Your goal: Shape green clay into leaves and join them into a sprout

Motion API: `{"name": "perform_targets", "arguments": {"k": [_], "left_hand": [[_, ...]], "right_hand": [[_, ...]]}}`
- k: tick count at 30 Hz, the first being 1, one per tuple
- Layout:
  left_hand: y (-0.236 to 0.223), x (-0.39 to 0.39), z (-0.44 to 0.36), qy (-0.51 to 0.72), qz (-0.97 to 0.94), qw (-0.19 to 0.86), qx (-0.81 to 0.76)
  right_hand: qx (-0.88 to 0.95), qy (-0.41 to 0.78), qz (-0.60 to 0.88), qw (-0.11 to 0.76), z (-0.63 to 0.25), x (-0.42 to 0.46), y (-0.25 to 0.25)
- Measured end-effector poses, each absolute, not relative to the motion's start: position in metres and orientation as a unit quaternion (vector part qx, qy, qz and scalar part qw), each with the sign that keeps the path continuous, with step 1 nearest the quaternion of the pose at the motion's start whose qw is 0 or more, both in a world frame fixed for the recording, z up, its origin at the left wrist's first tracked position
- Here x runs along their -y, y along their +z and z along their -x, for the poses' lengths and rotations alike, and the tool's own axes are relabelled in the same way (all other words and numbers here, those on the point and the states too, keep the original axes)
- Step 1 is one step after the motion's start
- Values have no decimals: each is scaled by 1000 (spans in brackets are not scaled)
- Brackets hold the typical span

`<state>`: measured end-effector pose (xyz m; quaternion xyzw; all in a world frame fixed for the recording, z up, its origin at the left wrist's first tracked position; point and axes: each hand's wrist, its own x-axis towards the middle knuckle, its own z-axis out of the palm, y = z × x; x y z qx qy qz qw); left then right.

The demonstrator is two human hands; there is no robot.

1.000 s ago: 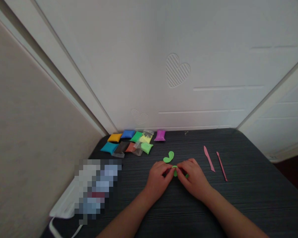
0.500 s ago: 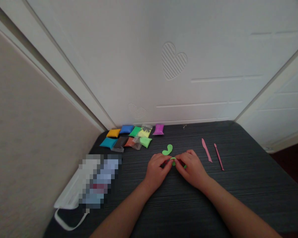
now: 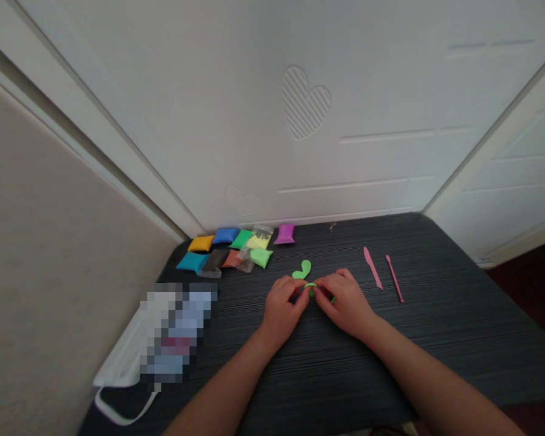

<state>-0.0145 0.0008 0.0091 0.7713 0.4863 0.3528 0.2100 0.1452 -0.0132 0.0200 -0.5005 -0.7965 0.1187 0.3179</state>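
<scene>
My left hand point(image 3: 285, 306) and my right hand point(image 3: 344, 303) meet over the middle of the dark table. Between their fingertips both pinch a small piece of light green modelling clay point(image 3: 310, 286), bent in a thin curve. Something red shows in part by my left fingers, and a bit of green peeks out under the right ones; the fingers hide most of both. Just beyond the left fingertips, a flat green clay shape point(image 3: 305, 268) with two rounded lobes lies on the table.
Several coloured clay packets point(image 3: 227, 235) lie along the back left, with a purple packet point(image 3: 285, 234) beside them. A pink plastic knife point(image 3: 372, 267) and a thin pink modelling tool point(image 3: 394, 278) rest at right. A white face mask point(image 3: 127, 357) and a pixelated patch occupy the left. A white panel stands behind.
The whole view has shifted slightly, so the table's things sit a little further left and higher. Both hands keep their pinch on the green clay, with only small finger movement.
</scene>
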Motion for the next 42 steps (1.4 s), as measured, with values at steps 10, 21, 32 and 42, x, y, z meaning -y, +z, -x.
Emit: {"name": "perform_targets", "arguments": {"k": [10,21,32,42], "left_hand": [[10,0,15,368,-774,207,-472],[8,-1,16,369,-774,204,-472],[8,-1,17,390,-773,204,-456],[9,-1,18,400,-774,212,-443]], "right_hand": [[792,115,501,330,-145,14,19],[780,117,506,348,-143,14,19],[787,110,502,341,-145,14,21],[789,106,504,334,-145,16,20]]}}
